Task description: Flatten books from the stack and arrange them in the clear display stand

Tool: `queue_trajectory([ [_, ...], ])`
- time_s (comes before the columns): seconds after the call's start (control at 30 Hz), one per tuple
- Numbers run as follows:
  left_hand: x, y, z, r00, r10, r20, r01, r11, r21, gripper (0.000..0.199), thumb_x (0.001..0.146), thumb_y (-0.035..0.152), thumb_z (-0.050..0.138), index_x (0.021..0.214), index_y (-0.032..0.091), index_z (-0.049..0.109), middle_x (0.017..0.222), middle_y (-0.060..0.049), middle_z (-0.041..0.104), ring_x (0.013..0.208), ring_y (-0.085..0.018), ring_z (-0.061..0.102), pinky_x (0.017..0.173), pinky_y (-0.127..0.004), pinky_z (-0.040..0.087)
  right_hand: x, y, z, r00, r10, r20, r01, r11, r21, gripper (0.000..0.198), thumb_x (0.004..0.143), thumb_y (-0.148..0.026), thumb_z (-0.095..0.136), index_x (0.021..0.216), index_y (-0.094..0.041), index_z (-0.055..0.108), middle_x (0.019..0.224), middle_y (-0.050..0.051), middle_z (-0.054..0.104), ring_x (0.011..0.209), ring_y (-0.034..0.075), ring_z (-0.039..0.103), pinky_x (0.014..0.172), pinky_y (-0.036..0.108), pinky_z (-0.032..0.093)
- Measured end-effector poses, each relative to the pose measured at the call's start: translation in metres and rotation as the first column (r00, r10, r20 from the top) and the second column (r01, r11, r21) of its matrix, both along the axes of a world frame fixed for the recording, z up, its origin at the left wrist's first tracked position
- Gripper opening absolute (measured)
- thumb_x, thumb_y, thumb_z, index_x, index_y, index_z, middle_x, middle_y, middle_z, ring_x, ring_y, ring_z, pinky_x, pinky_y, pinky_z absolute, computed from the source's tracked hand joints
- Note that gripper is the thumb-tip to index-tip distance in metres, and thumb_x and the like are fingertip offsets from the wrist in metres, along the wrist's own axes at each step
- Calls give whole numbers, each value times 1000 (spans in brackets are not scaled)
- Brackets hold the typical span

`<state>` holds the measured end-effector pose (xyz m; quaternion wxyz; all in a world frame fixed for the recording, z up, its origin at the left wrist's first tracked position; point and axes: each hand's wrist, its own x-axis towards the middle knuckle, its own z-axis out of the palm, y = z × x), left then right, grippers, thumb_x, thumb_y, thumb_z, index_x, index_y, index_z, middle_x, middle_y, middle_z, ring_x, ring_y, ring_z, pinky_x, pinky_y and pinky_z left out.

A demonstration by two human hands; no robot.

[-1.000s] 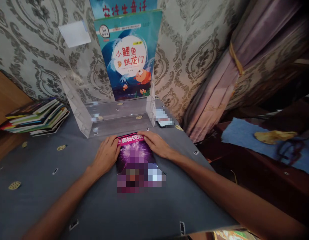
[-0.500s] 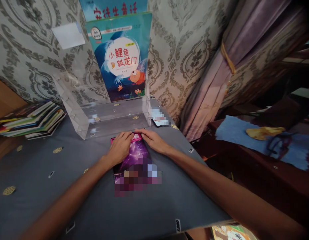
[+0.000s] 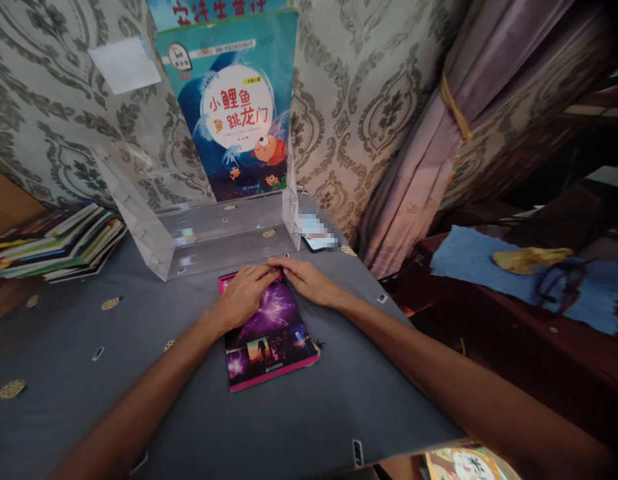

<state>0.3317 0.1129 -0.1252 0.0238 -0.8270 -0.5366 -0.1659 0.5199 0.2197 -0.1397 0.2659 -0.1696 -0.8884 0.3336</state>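
Observation:
A purple book (image 3: 273, 320) with a pink edge lies face up on the grey cloth. My left hand (image 3: 246, 291) rests flat over its upper left part, fingers stretched toward the top right corner. At that corner, my right hand (image 3: 309, 281) has its fingers extended against the book's top edge. The fingertips of both hands come close together there, and whether they touch is unclear. Just beyond stands a clear acrylic rack (image 3: 223, 250). A blue book with a fish on its cover (image 3: 239, 153) stands upright in the back of the rack.
Books lie in a leaning stack (image 3: 59, 243) at the left. A phone (image 3: 316, 233) lies right of the rack. Beyond the table's right edge, a blue cloth (image 3: 463, 257) carries a yellowish item. Another book (image 3: 463, 463) shows below the front edge. A curtain (image 3: 419, 180) hangs behind.
My left hand's fingers have slid right across the top of the purple book, covering more of its title. My right hand stays at the corner. The view has shifted slightly.

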Motion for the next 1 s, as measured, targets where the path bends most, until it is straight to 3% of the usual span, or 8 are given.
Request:
queue_trajectory([
  [0.63, 6, -5, 7, 998, -29, -50, 29, 1000, 2, 44, 93, 5, 44, 133, 18, 59, 132, -12, 63, 121, -25, 58, 106, -46, 47, 0, -5, 4, 999, -2, 40, -5, 984, 177, 46, 94, -8, 40, 135, -17, 60, 128, 11, 70, 118, 23, 67, 104, 47, 53],
  [0.83, 18, -10, 5, 994, 42, -96, -38, 998, 43, 42, 97, 8, 41, 135, 17, 56, 133, -12, 62, 125, -26, 54, 107, -45, 46, 3, -3, 4, 999, 40, 35, -46, 980, 195, 53, 91, -5, 41, 140, -20, 58, 137, 10, 66, 129, 22, 61, 109, 46, 50],
  [1.0, 15, -10, 3, 998, 28, -54, -24, 997, 76, 40, 97, 8, 41, 132, 17, 59, 129, -10, 65, 120, -25, 59, 104, -44, 48, 8, 3, 7, 991, 117, 58, -124, 981, 146, 59, 88, 1, 40, 140, -20, 59, 143, 9, 61, 137, 22, 53, 115, 47, 44],
])
